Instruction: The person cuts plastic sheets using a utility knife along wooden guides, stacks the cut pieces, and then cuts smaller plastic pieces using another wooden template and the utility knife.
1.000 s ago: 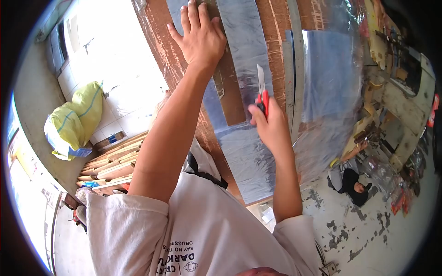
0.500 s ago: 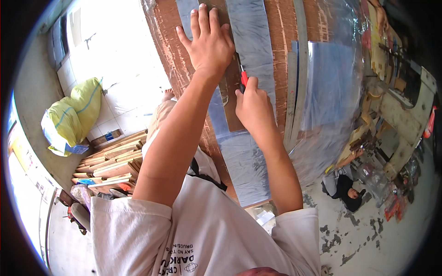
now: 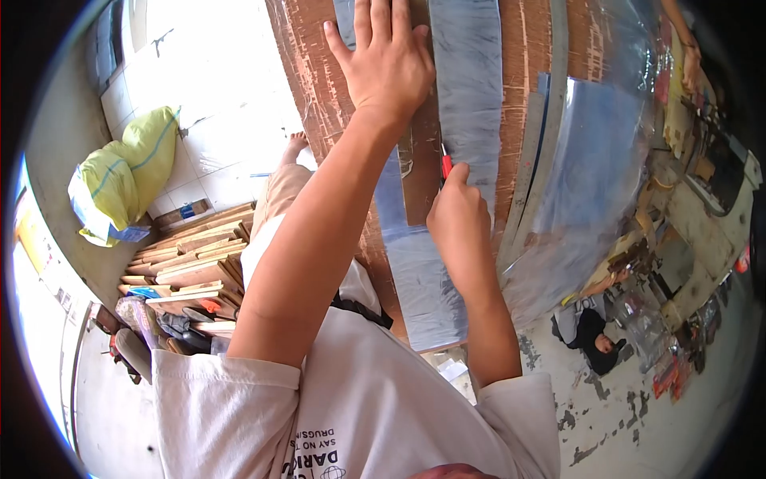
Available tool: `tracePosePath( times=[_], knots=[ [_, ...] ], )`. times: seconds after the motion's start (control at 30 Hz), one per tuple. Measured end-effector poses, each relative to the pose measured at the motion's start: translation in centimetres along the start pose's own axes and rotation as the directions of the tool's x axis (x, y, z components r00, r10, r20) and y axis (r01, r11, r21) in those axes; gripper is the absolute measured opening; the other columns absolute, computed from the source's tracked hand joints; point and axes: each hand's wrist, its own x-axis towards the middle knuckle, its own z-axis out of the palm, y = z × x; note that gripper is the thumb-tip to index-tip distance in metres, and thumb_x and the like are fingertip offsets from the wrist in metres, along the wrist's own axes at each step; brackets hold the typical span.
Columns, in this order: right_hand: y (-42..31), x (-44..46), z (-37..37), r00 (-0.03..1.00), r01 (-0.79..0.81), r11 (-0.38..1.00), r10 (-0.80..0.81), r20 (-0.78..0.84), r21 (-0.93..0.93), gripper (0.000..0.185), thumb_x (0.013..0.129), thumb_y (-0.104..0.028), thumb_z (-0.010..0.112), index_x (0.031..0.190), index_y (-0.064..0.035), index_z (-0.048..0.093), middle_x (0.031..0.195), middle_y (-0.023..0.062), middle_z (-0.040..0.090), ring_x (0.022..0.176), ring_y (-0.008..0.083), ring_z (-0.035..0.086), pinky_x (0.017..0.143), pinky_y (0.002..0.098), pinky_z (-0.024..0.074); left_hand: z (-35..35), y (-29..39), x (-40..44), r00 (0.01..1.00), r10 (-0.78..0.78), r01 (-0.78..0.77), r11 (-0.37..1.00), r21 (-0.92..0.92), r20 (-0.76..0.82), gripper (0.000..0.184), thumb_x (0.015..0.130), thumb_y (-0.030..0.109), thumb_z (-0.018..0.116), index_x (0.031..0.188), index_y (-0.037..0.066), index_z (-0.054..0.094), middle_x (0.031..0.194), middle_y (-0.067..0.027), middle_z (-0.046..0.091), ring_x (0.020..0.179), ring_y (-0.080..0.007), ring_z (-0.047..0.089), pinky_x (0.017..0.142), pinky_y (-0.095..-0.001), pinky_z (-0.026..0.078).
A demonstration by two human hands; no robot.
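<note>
My left hand (image 3: 391,68) lies flat, fingers spread, on a brown strip (image 3: 421,180) that rests on a bluish-grey sheet (image 3: 469,88). The fingertips reach the top edge of the view. In my right hand (image 3: 459,209), the fingers are wrapped round a red and black cutter (image 3: 446,164). Its blade points away from me, along the right edge of the brown strip, and its tip is hard to make out. Under the sheet is a worn brown board (image 3: 520,104).
Long grey metal strips (image 3: 550,136) and a blue sheet (image 3: 594,144) lie on the right. A yellow sack (image 3: 128,176) and stacked wooden boards (image 3: 195,263) are at left. One person (image 3: 594,335) is at lower right; another person's arm (image 3: 685,40) shows at upper right.
The cutter went from above the sheet to the brown strip's edge, then moved back slightly along it towards me. The view has shifted, so the board and both hands appear further right.
</note>
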Motion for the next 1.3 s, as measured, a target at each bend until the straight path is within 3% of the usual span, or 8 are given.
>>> tracePosePath(
  times=[0.17,0.37,0.7,0.77,0.9,1.2,1.27,1.3],
  knots=[
    [0.9,-0.5,0.6,0.998,0.047,0.999,-0.047,-0.045,-0.013,0.028,0.085,0.004,0.06,0.106,0.0085,0.044,0.079,0.0322,0.067,0.077,0.0487,0.07,0.068,0.0533,0.0578,0.4,-0.1,-0.1,1.0,0.004,-0.004,1.0,0.016,-0.016,0.051,0.102,0.031,0.045,0.148,0.009,0.042,0.16,-0.011,0.036,0.15,-0.0294,0.03,0.121,-0.0604,0.013],
    [1.8,-2.4,0.8,0.996,0.003,1.0,-0.003,0.085,0.0,0.03,0.083,0.005,0.062,0.106,0.0079,0.043,0.078,0.032,0.067,0.077,0.05,0.069,0.068,0.055,0.057,0.3,0.1,-0.1,1.0,-0.005,0.005,1.0,-0.009,-0.003,0.05,0.101,0.03,0.046,0.147,0.009,0.043,0.16,-0.0108,0.036,0.15,-0.0293,0.03,0.121,-0.0603,0.014],
    [3.3,-5.1,2.5,0.98,-0.122,0.993,0.119,0.157,0.006,0.033,0.083,0.003,0.063,0.109,0.009,0.042,0.082,0.0335,0.067,0.081,0.0502,0.069,0.071,0.054,0.0572,1.1,-0.2,-1.0,0.998,0.017,-0.017,1.0,-0.005,-0.053,0.048,0.102,0.029,0.045,0.145,0.008,0.045,0.158,-0.0123,0.039,0.149,-0.0308,0.031,0.12,-0.0606,0.015],
    [3.9,-4.6,2.3,0.984,-0.076,0.997,0.074,0.163,0.006,0.033,0.084,0.003,0.062,0.11,0.0099,0.043,0.084,0.0335,0.067,0.081,0.0504,0.069,0.071,0.054,0.0574,1.0,-0.1,-0.2,0.997,0.022,-0.022,1.0,-0.008,-0.077,0.048,0.102,0.029,0.045,0.145,0.008,0.045,0.158,-0.0122,0.039,0.149,-0.0308,0.03,0.12,-0.0608,0.014],
    [4.3,-4.8,2.2,0.995,-0.06,0.993,0.051,0.086,0.103,0.032,0.085,0.003,0.062,0.111,0.0101,0.044,0.085,0.0336,0.068,0.083,0.0497,0.07,0.073,0.0537,0.0576,0.7,-0.1,-0.4,0.999,0.021,-0.02,1.0,0.011,-0.042,0.049,0.102,0.03,0.045,0.146,0.009,0.045,0.159,-0.0125,0.037,0.15,-0.0307,0.029,0.12,-0.0611,0.013],
    [3.1,-9.0,-1.8,0.994,-0.054,0.997,0.048,0.102,0.057,0.026,0.089,-0.002,0.061,0.107,0.0062,0.045,0.081,0.0321,0.066,0.081,0.0504,0.069,0.071,0.0543,0.0559,0.2,0.5,-0.3,0.999,0.016,-0.014,0.999,0.035,-0.029,0.048,0.102,0.03,0.044,0.145,0.008,0.045,0.158,-0.0118,0.039,0.149,-0.0307,0.031,0.121,-0.0611,0.013],
    [3.1,-9.7,-3.4,0.995,-0.086,0.957,0.098,-0.029,0.277,0.019,0.095,-0.007,0.059,0.105,0.002,0.047,0.08,0.031,0.064,0.081,0.0512,0.065,0.065,0.0561,0.0482,0.2,0.5,-0.4,1.0,0.014,-0.013,0.999,0.032,-0.018,0.048,0.102,0.029,0.045,0.145,0.008,0.045,0.158,-0.0118,0.039,0.148,-0.0308,0.031,0.121,-0.0608,0.014],
    [3.7,-8.6,-2.8,0.991,0.008,0.95,0.034,-0.129,0.311,0.02,0.096,-0.008,0.061,0.104,0.0022,0.046,0.076,0.0301,0.062,0.076,0.0512,0.063,0.062,0.0555,0.0453,0.2,0.5,-0.4,1.0,0.014,-0.014,1.0,0.021,-0.018,0.048,0.102,0.029,0.045,0.145,0.008,0.046,0.157,-0.0121,0.04,0.148,-0.0308,0.031,0.121,-0.0608,0.014]
  ],
)
